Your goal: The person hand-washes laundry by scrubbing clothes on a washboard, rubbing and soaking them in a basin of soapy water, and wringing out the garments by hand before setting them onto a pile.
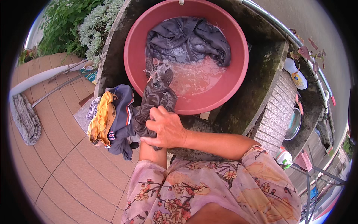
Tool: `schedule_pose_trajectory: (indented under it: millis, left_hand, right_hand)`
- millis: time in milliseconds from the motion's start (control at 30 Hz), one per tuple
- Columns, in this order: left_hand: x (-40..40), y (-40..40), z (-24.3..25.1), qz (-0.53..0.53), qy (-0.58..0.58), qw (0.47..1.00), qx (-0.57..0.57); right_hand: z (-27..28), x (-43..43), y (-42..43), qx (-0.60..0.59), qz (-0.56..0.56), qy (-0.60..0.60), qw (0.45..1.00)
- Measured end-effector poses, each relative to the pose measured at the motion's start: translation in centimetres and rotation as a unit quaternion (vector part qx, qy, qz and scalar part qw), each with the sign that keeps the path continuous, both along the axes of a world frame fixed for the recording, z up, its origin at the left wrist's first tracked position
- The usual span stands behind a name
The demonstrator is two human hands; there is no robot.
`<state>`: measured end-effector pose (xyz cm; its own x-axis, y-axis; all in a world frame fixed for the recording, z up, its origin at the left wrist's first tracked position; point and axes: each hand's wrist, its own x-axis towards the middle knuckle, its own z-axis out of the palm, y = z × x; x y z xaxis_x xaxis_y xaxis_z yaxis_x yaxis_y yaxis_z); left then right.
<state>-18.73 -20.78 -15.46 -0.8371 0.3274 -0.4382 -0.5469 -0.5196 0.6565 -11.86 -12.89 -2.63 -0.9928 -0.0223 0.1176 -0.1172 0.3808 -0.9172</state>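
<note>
My right hand point(165, 127) grips a wet dark garment point(156, 98) at the near left rim of a round red plastic tub point(186, 110). The garment is draped over my left forearm point(152, 155), which reaches up beneath it. Most of my left hand is hidden by the cloth, so its grip does not show. Water splashes up at the garment's far end, inside the tub. Further back in the tub, a larger dark cloth point(187, 36) lies partly in the water. A white spout tip point(181, 2) shows above the tub's far rim.
Left of the tub, a yellow garment point(103, 116) and a dark blue garment with striped trim point(123, 112) hang over the stone ledge. A mop point(26, 120) lies on the tiles. At right are a ridged stone washboard point(275, 112), a spray bottle point(296, 74) and a metal basin point(294, 126).
</note>
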Motion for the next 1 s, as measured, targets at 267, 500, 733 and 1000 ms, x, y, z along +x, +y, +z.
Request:
schedule_pose_trajectory:
  millis: [267, 500, 733, 1000]
  left_hand:
    - [-3.4, 4.1, 0.0, -0.011, -0.176, 0.969, -0.172]
    - [-5.1, 0.0, -9.2, 0.107, -0.282, 0.911, -0.280]
    - [-7.2, 3.9, -10.9, -0.151, 0.071, 0.712, -0.682]
    - [-4.0, 2.4, -11.7, 0.095, -0.251, 0.935, -0.231]
  right_hand:
    - [-11.2, -3.2, 17.3, 0.349, -0.086, -0.036, 0.933]
    - [-12.7, -7.9, 19.3, 0.441, 0.195, -0.212, 0.850]
    - [-24.0, -6.6, 11.5, 0.324, 0.042, -0.109, 0.939]
    - [-21.5, -6.9, 11.2, 0.318, -0.285, -0.119, 0.896]
